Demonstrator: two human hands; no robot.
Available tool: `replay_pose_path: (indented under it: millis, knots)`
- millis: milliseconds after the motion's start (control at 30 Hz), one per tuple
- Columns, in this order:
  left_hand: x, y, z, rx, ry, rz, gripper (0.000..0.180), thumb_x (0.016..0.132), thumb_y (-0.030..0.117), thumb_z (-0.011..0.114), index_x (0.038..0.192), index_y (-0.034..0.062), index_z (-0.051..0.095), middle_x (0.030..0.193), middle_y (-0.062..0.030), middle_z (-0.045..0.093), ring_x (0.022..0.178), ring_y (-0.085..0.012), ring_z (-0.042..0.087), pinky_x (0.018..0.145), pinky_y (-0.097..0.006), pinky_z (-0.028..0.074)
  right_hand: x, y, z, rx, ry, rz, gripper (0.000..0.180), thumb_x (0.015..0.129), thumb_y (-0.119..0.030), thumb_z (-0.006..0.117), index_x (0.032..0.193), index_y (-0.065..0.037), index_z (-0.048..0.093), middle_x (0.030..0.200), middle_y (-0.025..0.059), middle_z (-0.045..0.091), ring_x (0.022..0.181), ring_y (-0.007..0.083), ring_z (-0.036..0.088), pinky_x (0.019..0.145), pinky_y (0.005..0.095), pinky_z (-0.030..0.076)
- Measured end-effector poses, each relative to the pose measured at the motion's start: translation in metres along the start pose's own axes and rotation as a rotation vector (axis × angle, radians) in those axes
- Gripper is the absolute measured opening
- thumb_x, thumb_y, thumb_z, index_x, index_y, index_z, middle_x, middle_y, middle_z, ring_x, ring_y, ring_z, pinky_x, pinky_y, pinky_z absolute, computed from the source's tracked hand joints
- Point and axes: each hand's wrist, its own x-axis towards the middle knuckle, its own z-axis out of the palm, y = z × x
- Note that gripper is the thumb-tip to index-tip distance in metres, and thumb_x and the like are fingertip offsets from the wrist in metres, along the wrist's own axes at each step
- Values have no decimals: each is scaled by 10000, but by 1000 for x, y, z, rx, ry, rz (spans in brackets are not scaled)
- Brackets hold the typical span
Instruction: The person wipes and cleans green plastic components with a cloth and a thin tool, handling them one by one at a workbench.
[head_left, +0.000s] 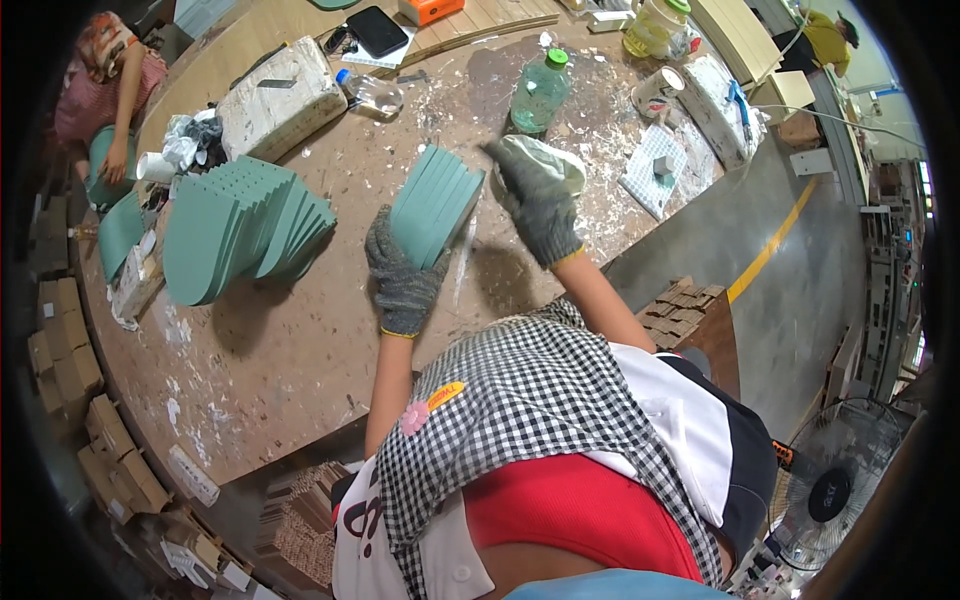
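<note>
My left hand, in a grey knit glove, is closed round the lower left side of a small stack of green panels above the worktable. To its right, my gloved right hand overlaps a crumpled-looking white thing, perhaps a cloth. Motion smears the right fingers, so whether they grip it I cannot tell. A larger group of green curved panels, with rows of small holes, stands fanned out on the table to the left.
A green-capped bottle stands beyond my right hand. Clear bottle, white-wrapped block, paper cup and phone lie farther back. One person works at far left. A fan stands lower right.
</note>
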Motion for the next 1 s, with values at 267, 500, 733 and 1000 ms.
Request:
replay_pose_path:
  millis: [267, 500, 733, 1000]
  knots:
    - [-6, 6, 3, -16, 47, 31, 1086, 669, 366, 906, 1501, -1, 313, 1422, -246, 411, 1315, -412, 415, 1132, -512, 333, -12, 10, 7, 101, -36, 32, 410, 968, -96, 597, 1363, -202, 624, 1110, 87, 745, 907, 275, 735, 794, 371, 584]
    - [-11, 15, 13, 26, 80, 61, 1024, 674, 366, 908, 1449, -19, 362, 1381, -243, 448, 1288, -413, 435, 1114, -521, 339, -28, -5, 0, 467, -79, 155, 348, 991, -85, 571, 1325, -131, 656, 1241, 119, 708, 1105, 287, 695, 954, 377, 534]
    - [-9, 20, 8, 22, 108, 83, 971, 686, 366, 913, 1410, -18, 392, 1310, -237, 480, 1210, -404, 487, 1046, -509, 405, -57, -23, -9, 626, -244, 151, 364, 951, -5, 571, 1284, -98, 685, 1212, 123, 724, 1094, 238, 711, 946, 339, 567]
    - [-8, 16, 8, 64, 88, 78, 947, 691, 399, 905, 1390, -3, 407, 1287, -230, 495, 1194, -397, 500, 1035, -514, 414, -62, -22, -6, 638, -319, 124, 369, 962, -34, 600, 1304, -148, 680, 1205, 70, 735, 1084, 219, 718, 940, 335, 582]
